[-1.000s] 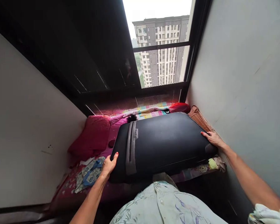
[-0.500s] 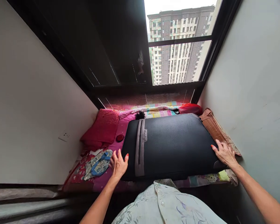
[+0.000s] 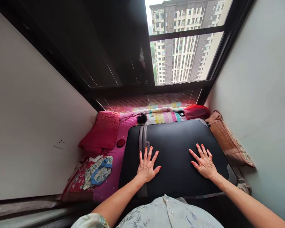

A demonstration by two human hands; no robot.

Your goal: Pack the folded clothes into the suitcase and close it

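Note:
A large black suitcase lies flat on the cushioned window seat, its grey zip strip running along the left part of the lid. My left hand rests on the lid with fingers spread, partly over that strip. Farther right, my right hand also lies flat on the black lid, fingers apart. Neither hand grips anything. The suitcase's near edge is close to my body and partly hidden by my shirt and forearms.
Left of the suitcase are a red pillow, a small round dark-red item and a patterned cloth with blue straps. Behind it lie a black fluffy thing and a red bundle. A brown pillow leans along the right wall.
Both hands have moved inward from the suitcase's two ends onto its lid. The suitcase sits slightly nearer to my body, uncovering more of the striped bedding behind it.

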